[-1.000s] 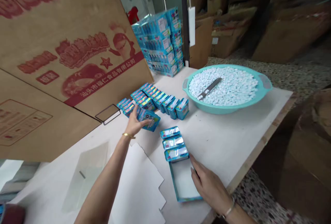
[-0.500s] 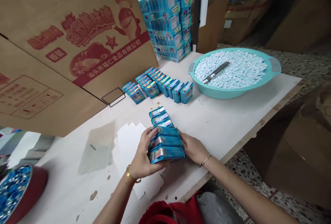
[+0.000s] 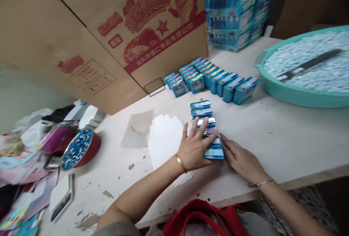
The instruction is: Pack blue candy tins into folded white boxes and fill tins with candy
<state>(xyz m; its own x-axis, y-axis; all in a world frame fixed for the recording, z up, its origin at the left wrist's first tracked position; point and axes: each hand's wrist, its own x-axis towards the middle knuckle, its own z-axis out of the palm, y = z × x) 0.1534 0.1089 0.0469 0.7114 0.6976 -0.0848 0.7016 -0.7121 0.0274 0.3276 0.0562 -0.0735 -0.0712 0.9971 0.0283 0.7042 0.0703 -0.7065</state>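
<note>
A short row of small blue packs (image 3: 201, 112) with shiny tops stands on the white table in front of me. My left hand (image 3: 193, 148) lies over the near part of this row, fingers spread across the tops. Along the right side of the same packs rests my right hand (image 3: 243, 160), its fingers stretched out and partly hidden behind the row's edge. Just left of the row are white card sheets (image 3: 163, 139), overlapping and partly under my left forearm. Farther back stands a larger group of the same blue packs (image 3: 197, 83).
A teal basin (image 3: 305, 98) of pale tablets, with a flat metal tool (image 3: 311, 64), stands right. Behind are a big carton (image 3: 166, 56) and wrapped blue stacks (image 3: 229, 18). Leftward lie a clear sheet (image 3: 136, 130), a red bowl (image 3: 91, 152) of blue wrapped pieces and a white device (image 3: 62, 196).
The packs I held between both hands now stand at the near end of the row. My left hand has spread over them. The view has swung left.
</note>
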